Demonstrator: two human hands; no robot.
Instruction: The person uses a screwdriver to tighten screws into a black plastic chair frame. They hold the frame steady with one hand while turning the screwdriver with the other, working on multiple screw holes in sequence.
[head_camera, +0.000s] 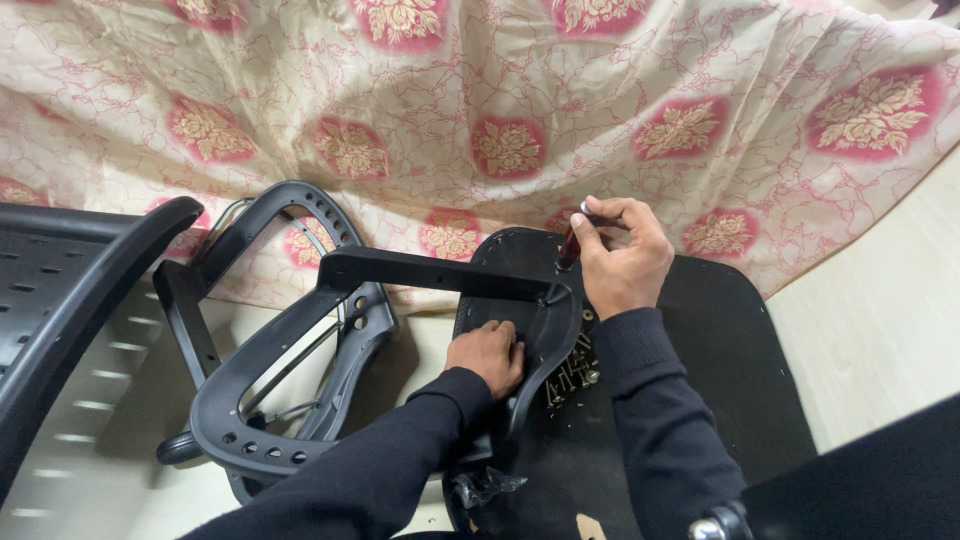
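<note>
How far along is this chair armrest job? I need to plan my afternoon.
Done: the black plastic armrest bracket already lies across the black seat underside. In hand: the right hand grips a dark red-handled screwdriver upright at the bracket's end, while the left hand presses the bracket down. Left: loose metal screws still lie on the seat, and the black backrest frame lies detached.

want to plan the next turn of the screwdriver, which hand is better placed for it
Right. The right hand already grips the screwdriver upright on the armrest bracket; the left hand lies flat, steadying it.
</note>
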